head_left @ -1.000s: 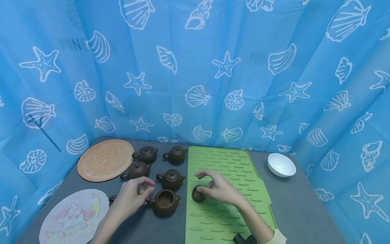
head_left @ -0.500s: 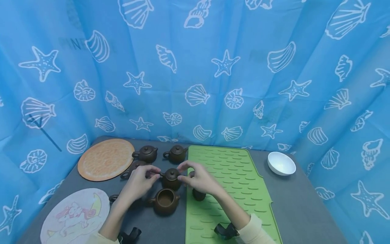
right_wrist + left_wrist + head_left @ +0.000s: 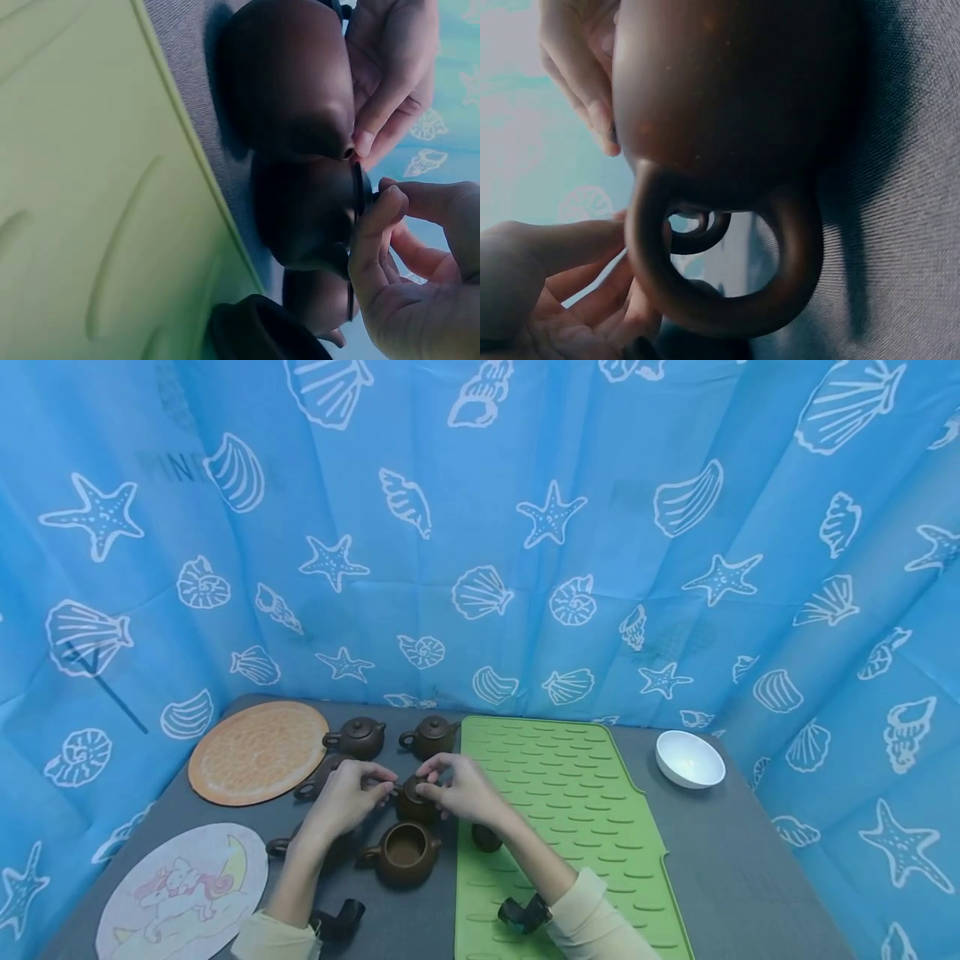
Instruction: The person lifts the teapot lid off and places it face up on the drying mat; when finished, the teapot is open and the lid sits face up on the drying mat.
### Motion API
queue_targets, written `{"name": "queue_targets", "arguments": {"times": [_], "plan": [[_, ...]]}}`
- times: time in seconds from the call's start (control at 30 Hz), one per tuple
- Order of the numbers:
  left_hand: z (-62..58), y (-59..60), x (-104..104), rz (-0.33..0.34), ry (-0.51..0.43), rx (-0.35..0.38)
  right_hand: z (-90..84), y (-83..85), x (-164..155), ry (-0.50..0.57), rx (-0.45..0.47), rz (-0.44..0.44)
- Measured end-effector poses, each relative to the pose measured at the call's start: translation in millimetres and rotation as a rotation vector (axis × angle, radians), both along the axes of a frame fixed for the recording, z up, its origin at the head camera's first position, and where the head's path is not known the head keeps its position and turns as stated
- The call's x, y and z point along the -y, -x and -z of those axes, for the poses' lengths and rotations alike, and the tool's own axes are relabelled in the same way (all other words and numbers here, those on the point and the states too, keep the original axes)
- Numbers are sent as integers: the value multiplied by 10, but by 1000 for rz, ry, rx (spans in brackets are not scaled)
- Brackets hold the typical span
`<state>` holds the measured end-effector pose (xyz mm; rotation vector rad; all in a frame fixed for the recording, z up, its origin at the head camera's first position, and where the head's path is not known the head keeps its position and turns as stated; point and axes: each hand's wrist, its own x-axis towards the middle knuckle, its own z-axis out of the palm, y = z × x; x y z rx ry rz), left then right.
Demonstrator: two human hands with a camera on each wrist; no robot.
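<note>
Since a second before, both hands had left the lidless teapot [image 3: 403, 853] and the loose lid [image 3: 486, 837] on the green silicone mat [image 3: 585, 793] and closed in on the lidded clay teapot [image 3: 415, 802] one row farther back. The right hand [image 3: 461, 793] pinched the knob of that pot's lid between thumb and fingertips [image 3: 379, 217]. The left hand [image 3: 348, 795] had its fingers curled at the loop handle [image 3: 727, 277], steadying the pot. The teapot stood upright on the grey table [image 3: 750, 860], directly between the two hands, just left of the mat's edge. Its spout-to-handle axis ran left to right, handle toward the left hand. Both hands were equally close. Three more lidded teapots stood behind and to the left, near an orange round mat [image 3: 258, 752]; a white bowl [image 3: 690, 759] sat well apart on the right.
</note>
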<state>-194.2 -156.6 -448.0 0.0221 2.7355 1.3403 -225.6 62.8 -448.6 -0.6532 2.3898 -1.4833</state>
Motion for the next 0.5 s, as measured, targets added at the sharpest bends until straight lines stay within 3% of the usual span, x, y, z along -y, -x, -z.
{"name": "queue_targets", "arguments": {"times": [0.23, 0.5], "plan": [[55, 31, -2, -48, -62, 68, 50, 9, -1, -2, 16, 11], [61, 33, 1, -53, -71, 73, 41, -45, -53, 77, 13, 32]]}}
